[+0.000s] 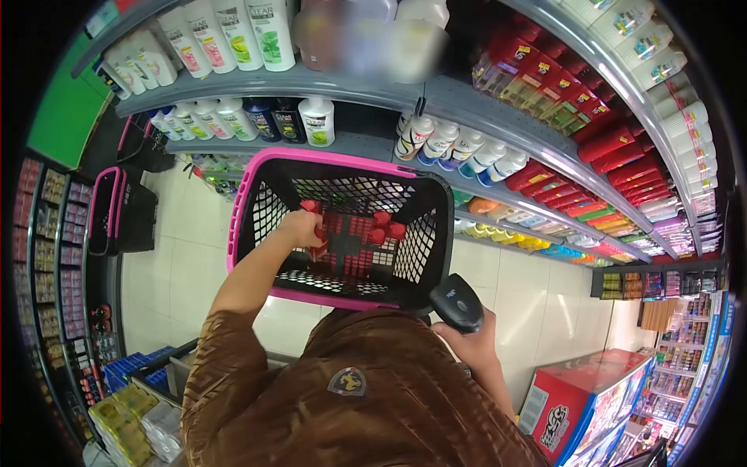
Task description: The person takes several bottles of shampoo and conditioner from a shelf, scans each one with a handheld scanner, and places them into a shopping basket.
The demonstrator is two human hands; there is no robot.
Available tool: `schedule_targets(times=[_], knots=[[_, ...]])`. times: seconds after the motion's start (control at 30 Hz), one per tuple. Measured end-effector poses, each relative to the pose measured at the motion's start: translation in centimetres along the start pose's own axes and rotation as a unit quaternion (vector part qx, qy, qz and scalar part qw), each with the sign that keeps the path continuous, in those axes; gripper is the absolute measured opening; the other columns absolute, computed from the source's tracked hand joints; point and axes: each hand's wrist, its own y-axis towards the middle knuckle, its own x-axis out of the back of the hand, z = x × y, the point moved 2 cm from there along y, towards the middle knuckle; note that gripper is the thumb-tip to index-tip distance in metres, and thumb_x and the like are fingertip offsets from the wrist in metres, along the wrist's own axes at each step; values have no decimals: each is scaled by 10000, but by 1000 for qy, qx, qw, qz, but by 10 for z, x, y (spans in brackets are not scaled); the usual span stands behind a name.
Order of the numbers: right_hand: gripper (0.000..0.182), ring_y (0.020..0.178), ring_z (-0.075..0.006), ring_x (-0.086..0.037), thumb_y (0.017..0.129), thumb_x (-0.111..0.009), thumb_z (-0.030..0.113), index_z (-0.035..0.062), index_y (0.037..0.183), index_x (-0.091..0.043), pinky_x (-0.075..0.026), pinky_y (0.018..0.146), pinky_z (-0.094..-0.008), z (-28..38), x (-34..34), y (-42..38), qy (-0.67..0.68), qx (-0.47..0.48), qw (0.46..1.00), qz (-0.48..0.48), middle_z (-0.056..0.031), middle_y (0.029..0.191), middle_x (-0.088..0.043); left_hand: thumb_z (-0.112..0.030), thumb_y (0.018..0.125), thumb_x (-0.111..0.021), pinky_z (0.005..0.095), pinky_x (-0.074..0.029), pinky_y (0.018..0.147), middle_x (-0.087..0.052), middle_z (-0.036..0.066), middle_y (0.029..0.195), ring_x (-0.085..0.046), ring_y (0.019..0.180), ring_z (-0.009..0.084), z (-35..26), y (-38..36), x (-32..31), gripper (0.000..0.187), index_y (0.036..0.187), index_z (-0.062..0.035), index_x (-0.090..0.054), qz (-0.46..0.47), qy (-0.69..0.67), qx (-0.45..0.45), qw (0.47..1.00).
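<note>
A black mesh shopping basket point(420, 268) with a pink rim is in front of my body. My left hand point(299, 228) reaches down inside it, fingers closed around a red bottle point(311, 205) at the basket's left side; the hand covers part of the bottle. Several more red bottles or caps point(381, 227) stand together toward the right of the basket. Outside the basket's near right corner, my right hand point(472, 342) is closed on the handle of a black barcode scanner point(457, 303), whose head points up and forward.
Shelves ahead hold white shampoo bottles point(268, 35) and red boxes point(537, 74). More bottles point(459, 152) line the lower shelf just past the basket. Other black baskets point(128, 214) stand on the tiled floor at left. A red freezer chest point(580, 397) is at lower right.
</note>
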Motion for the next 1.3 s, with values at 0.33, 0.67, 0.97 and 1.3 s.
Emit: schedule_targets(times=[0.33, 0.67, 0.97, 1.3], knots=[[402, 839, -113, -633, 823, -867, 150, -8, 1132, -664, -529, 775, -297, 16, -27, 41, 37, 45, 997, -47, -47, 938, -707, -185, 644, -840, 398, -556, 736, -689, 88, 797, -683, 752, 285, -145, -153, 189, 332, 929, -79, -706, -313, -146, -260, 902], [821, 1047, -157, -672, 609, -1022, 185, 2, 1289, -601, -552, 930, -344, 38, -50, 46, 157, 146, 977, 3, -85, 1185, -700, -4, 828, -798, 167, -420, 605, -618, -61, 805, -512, 675, -12, -195, -174, 204, 290, 1088, -4, -667, -341, -600, -207, 694], [792, 1054, -154, -675, 637, -996, 226, 7, 1283, -593, -559, 919, -336, 39, -50, 33, -24, 192, 981, -4, -87, 1178, -694, -86, 773, -885, 190, -297, 508, -484, -125, 611, -401, 562, -29, -219, -156, 174, 290, 1000, -18, -718, -272, -620, -144, 722], [684, 1153, -187, -639, 761, -883, 25, 0, 1346, -530, -540, 995, -362, 42, -32, 57, 245, 173, 946, -124, -101, 1270, -627, -102, 999, -648, 407, -337, 1186, -431, 157, 1511, -451, 1410, 260, -235, -148, 138, 640, 1551, 0, -341, -183, -641, -208, 716]])
